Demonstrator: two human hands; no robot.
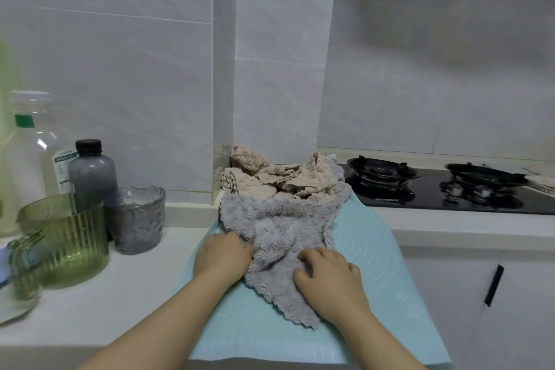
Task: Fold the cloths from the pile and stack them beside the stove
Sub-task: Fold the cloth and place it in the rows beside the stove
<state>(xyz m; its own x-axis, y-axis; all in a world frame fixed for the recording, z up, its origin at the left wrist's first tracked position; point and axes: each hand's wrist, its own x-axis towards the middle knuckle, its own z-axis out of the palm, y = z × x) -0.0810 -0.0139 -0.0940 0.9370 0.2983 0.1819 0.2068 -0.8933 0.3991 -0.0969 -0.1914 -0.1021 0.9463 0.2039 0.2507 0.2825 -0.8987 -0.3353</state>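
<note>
Fingers (pixel 244 245) of the left hand (pixel 223 255) curl into the edge of a crumpled grey scallop-edged plush cloth (pixel 279 228), gripping it. The right hand (pixel 330 276) clutches its lower part with bent fingers. The cloth lies on a pale-blue silicone mat (pixel 375 249), in front of heaped beige cloths (pixel 282 179) and left of the black glass stove (pixel 435 189).

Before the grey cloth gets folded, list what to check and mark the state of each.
1. Left-hand grip on grey cloth: ok.
2. Right-hand grip on it: ok.
3. Cloth spread flat: not ok, bunched.
4. Cloth free of beige pile: not ok, far end touches it.
5. Bare blue mat to fold on: ok.
6. Stacking spot beside stove: cannot tell.
</note>
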